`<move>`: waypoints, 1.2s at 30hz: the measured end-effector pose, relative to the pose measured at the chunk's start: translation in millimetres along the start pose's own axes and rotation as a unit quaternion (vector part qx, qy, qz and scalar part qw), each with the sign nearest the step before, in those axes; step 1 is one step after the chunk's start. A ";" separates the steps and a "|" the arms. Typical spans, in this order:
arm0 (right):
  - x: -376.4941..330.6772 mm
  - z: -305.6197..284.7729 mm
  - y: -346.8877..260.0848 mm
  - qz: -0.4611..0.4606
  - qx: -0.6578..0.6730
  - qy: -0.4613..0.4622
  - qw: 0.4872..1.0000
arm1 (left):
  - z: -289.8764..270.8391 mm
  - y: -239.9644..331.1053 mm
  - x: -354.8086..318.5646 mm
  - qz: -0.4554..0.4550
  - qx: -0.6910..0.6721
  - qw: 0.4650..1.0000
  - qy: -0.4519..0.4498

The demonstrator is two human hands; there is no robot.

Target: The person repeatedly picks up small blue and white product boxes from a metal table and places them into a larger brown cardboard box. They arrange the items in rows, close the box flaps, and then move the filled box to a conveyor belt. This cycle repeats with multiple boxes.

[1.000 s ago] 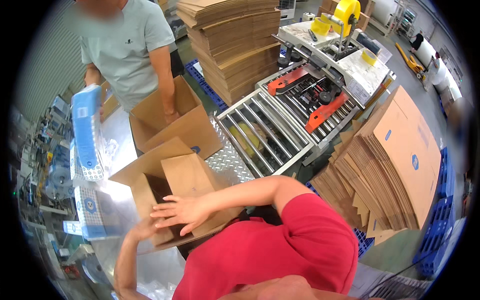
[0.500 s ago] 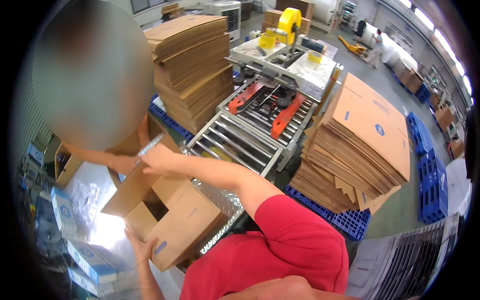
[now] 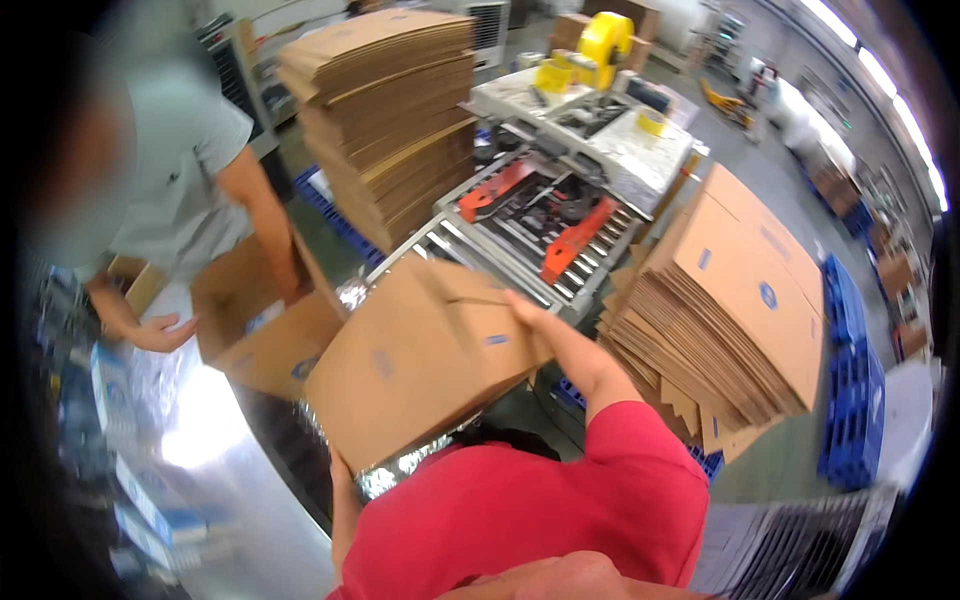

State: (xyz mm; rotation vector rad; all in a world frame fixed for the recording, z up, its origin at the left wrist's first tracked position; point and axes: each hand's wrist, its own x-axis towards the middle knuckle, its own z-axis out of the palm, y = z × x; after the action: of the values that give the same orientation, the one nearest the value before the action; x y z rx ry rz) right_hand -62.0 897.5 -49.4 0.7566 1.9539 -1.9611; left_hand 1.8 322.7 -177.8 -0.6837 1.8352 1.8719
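Note:
A brown cardboard box [image 3: 395, 365], blurred by motion, is tilted in front of me, its flaps folded over. My right hand [image 3: 527, 308] grips its far right edge; the fingertips go behind the cardboard. At the near left corner my left hand [image 3: 342, 468] supports the box from below, its fingers mostly hidden by it. Shiny crinkled foil-like material [image 3: 400, 472] shows beneath the box. To the left, an open cardboard box [image 3: 262, 365] has a co-worker's arm [image 3: 268, 220] reaching inside; the co-worker's other hand [image 3: 162, 332] is bare above the table.
Ahead lies a roller conveyor [image 3: 440, 240] with a taping machine [image 3: 560, 205] and yellow tape rolls [image 3: 605, 48]. Flat carton stacks [image 3: 385, 120] stand beyond and at right [image 3: 735, 290]. Blue-white cartons [image 3: 160, 500] lie on the metal table [image 3: 255, 500]. Blue pallets [image 3: 850, 390] stand far right.
The box has turned and moved right, toward the conveyor, and its open top is folded over. My right hand has left the co-worker's hand and taken the box's far side.

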 end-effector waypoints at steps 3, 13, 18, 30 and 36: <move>1.5 -16.6 16.7 0.021 0.207 -0.120 0.971 | 58.6 143.4 -121.0 0.120 -0.124 0.974 -0.149; -88.6 103.6 -86.9 -0.163 0.001 -0.296 0.941 | 266.5 240.5 -215.9 0.225 0.329 0.889 -0.225; -70.5 97.0 -73.8 -0.308 -0.268 -0.152 0.900 | 209.0 271.0 -195.5 0.438 0.588 0.675 -0.076; -39.6 99.4 -93.5 -0.097 -0.218 -0.237 0.942 | 62.6 82.7 -53.4 0.089 0.254 0.962 0.042; -46.2 148.9 -76.9 -0.092 -0.244 -0.289 0.921 | 5.3 103.3 -63.9 -0.012 0.352 0.932 0.083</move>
State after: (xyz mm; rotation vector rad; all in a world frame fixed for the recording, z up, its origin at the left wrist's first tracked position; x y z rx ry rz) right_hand -90.4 747.2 33.3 -0.1305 2.0255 -1.4376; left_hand -11.7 327.0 -57.1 -0.5969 2.3795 1.0218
